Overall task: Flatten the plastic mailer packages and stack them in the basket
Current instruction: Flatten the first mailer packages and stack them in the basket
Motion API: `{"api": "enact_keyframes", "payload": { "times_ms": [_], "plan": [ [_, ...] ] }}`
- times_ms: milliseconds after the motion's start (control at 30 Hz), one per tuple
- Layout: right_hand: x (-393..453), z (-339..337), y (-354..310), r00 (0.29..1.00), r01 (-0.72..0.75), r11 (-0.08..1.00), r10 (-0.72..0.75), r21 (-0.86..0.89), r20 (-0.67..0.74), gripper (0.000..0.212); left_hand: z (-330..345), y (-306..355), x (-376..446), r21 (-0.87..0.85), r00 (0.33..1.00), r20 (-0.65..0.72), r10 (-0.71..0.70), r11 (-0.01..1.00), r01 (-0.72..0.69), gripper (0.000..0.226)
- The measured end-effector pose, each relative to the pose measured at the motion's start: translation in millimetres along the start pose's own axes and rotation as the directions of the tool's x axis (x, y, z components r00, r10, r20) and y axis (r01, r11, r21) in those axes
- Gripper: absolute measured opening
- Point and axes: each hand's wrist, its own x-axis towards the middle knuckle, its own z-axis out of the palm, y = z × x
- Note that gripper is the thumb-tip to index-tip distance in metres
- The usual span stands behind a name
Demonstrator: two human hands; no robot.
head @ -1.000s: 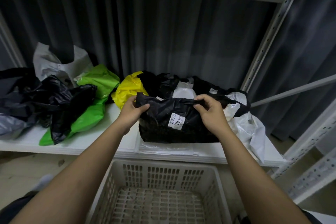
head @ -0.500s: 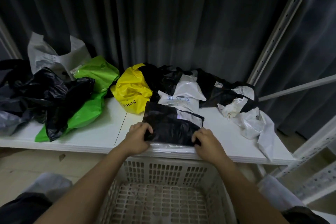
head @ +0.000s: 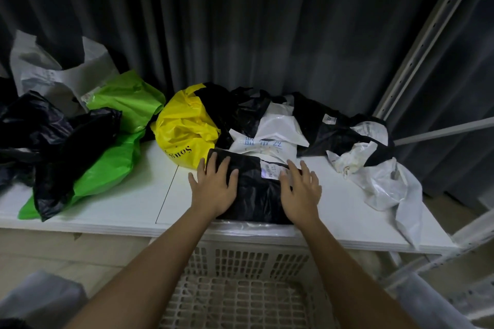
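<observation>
A black plastic mailer [head: 256, 192] with a small white label lies flat at the front edge of the white shelf [head: 125, 203]. My left hand [head: 215, 187] presses its left end with fingers spread straight. On its right end my right hand [head: 300, 191] presses palm down in the same way. Below the shelf edge, between my forearms, stands the white slotted basket [head: 240, 294]. Behind the black mailer lie a white mailer [head: 267, 139] with blue writing and a crumpled yellow bag [head: 184, 128].
Crumpled black [head: 53, 141] and green bags [head: 117, 147] fill the shelf's left side, with a white bag [head: 53, 72] behind. More black and white mailers [head: 374, 157] trail off the right edge. A metal rack upright [head: 422, 40] rises at right; dark curtains hang behind.
The black mailer came down from being held up by its top edge to lying on the shelf. Both hands let go of it and now press flat on top.
</observation>
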Motion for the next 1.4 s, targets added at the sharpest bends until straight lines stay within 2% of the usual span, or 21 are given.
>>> {"api": "enact_keyframes", "payload": {
  "times_ms": [67,167,300,367,400,500,567,633,700,933,1067,1300,1400],
  "plan": [
    [8,5,1,0.994,-0.077,0.997,0.075,0.024,0.081,0.052,6,-1,6,0.036,0.999,0.039,-0.016,0.999,0.015,0.055],
    [16,18,-1,0.995,-0.041,0.998,0.038,0.037,0.091,0.056,15,2,15,0.074,0.994,0.095,-0.05,0.996,0.043,0.061],
    [15,31,-1,0.999,0.039,0.985,-0.041,-0.166,-0.008,0.058,22,11,21,0.112,0.987,0.136,-0.084,0.991,0.069,0.069],
    [17,36,3,0.998,0.061,0.968,-0.062,-0.245,0.004,0.061,23,14,25,0.182,0.985,0.14,-0.1,0.98,0.073,0.07],
    [18,35,3,0.998,0.057,0.956,-0.052,-0.287,0.025,0.063,22,15,26,0.239,0.992,0.103,-0.08,0.97,0.053,0.071],
    [27,33,3,0.994,0.036,0.933,0.004,-0.357,0.109,0.063,30,14,27,0.387,0.992,-0.04,0.122,0.917,-0.097,0.076],
    [31,36,1,0.989,0.08,0.944,-0.034,-0.319,0.147,0.057,36,15,30,0.364,0.983,-0.022,0.18,0.918,-0.159,0.074],
    [32,40,3,0.976,0.115,0.958,-0.059,-0.264,0.21,0.051,40,19,32,0.3,0.984,0.085,0.158,0.938,-0.176,0.063],
    [33,44,8,0.967,0.134,0.96,-0.073,-0.246,0.243,0.05,42,20,33,0.275,0.978,0.133,0.159,0.942,-0.19,0.06],
    [30,56,14,0.973,0.148,0.966,-0.104,-0.214,0.204,0.05,53,2,31,0.25,0.981,0.138,0.136,0.954,-0.168,0.058],
    [27,61,17,0.976,0.167,0.95,-0.121,-0.262,0.183,0.062,60,-3,30,0.249,0.98,0.136,0.143,0.953,-0.173,0.058],
    [28,68,22,0.976,0.179,0.941,-0.132,-0.286,0.175,0.061,67,-8,30,0.276,0.98,0.141,0.138,0.946,-0.173,0.068],
    [26,71,26,0.974,0.211,0.918,-0.169,-0.336,0.149,0.068,69,-11,29,0.306,0.98,0.139,0.139,0.936,-0.176,0.069]
  ]
}}
